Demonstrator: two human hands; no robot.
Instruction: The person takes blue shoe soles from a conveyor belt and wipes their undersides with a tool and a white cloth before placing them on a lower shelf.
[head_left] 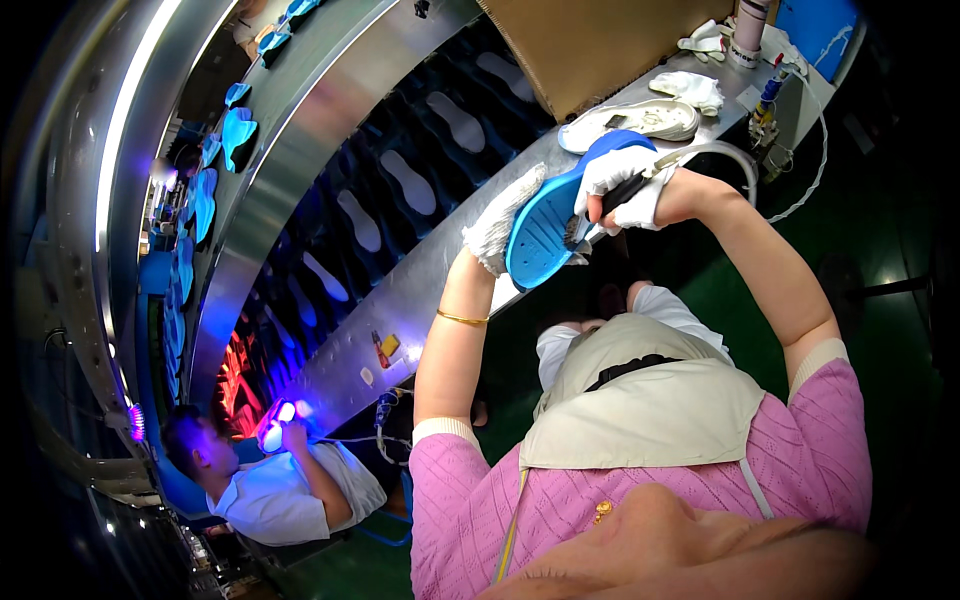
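**Brush on a blue shoe sole, both hands gloved**

The left hand (500, 225), in a white knit glove, wraps around one long edge of a blue shoe sole (548, 222) and holds it up in the air, with the sole's inner face turned toward the person. The fingers of this hand are curled shut on the sole's rim; a thin gold bracelet (462, 319) sits on the wrist below.

The right hand (628, 188), also gloved in white, is closed around the dark handle of a small brush (592, 217). The brush head lies against the blue face of the sole, just left of the right-hand fingers. A pale hose (722, 152) arcs away from this hand toward the far end of the tabletop.

Beyond the fingers, on the grey metal tabletop (420, 290), a white shoe (640, 120) lies on its side, close behind the raised sole. Further off are a crumpled white glove or cloth (690, 90) and a small bottle (768, 95). A brown cardboard sheet (590, 45) stands behind the shoe.

To the left of the left-hand fingers, a dark conveyor (400, 180) carries a row of pale foot-shaped plates. Well below and to the left, another person (270, 480) in a light shirt holds a shoe under bluish-violet light.
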